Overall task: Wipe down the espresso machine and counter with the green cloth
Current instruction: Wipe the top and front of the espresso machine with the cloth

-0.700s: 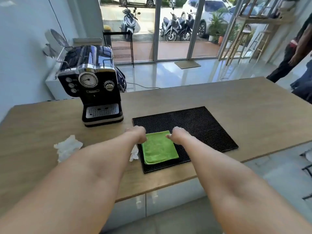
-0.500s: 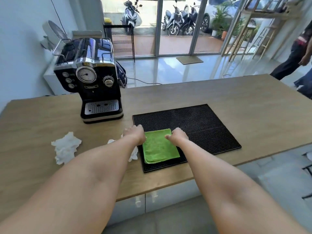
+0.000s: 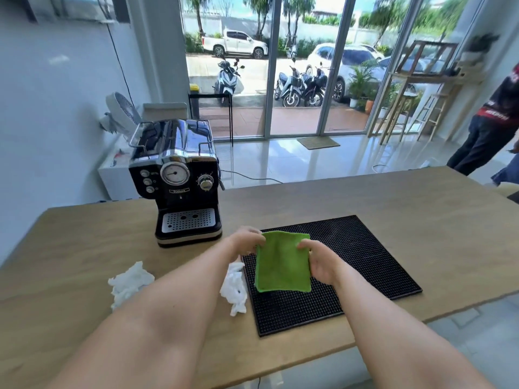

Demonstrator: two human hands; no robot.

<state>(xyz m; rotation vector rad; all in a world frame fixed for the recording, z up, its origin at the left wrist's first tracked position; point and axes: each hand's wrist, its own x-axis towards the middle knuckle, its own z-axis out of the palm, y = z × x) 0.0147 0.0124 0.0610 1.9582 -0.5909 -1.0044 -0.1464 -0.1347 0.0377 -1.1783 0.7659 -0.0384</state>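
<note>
**Wooden bench [image 3: 421, 220]: green cloth [image 3: 282, 265] taken up from the mat [image 3: 365, 262]**

Across the middle of the frame a pale wooden bench is seen, with glass doors and parked scooters behind it in the upper half. An espresso machine [image 3: 179, 181] stands at centre left, well apart from the cloth. A black ribbed mat lies at centre right. Two crumpled white tissues are seen, one at lower left [image 3: 129, 282] and one touching the mat's left edge [image 3: 234, 287].

Half a second earlier the cloth lay flat on the near left corner of the mat, with both hands pressed on its far corners. Now it is held: its upper left corner is pinched by the left hand [image 3: 247, 241], and its right edge is gripped by the right hand [image 3: 320, 262], thumb laid over the face. A shadow shows under its lower edge, so it is judged to be raised off the mat, at least along the far side.

By this the pick-up is taken as done, while no wiping has yet begun; machine and bench are both untouched by the cloth.

The cloth is folded into a rectangle, and its face is turned up toward the camera. Its long axis runs from the upper part of the frame down toward the lower part, nearly straight, with the gripped end farthest away. It hangs over the mat's left half, right of the machine.
</note>
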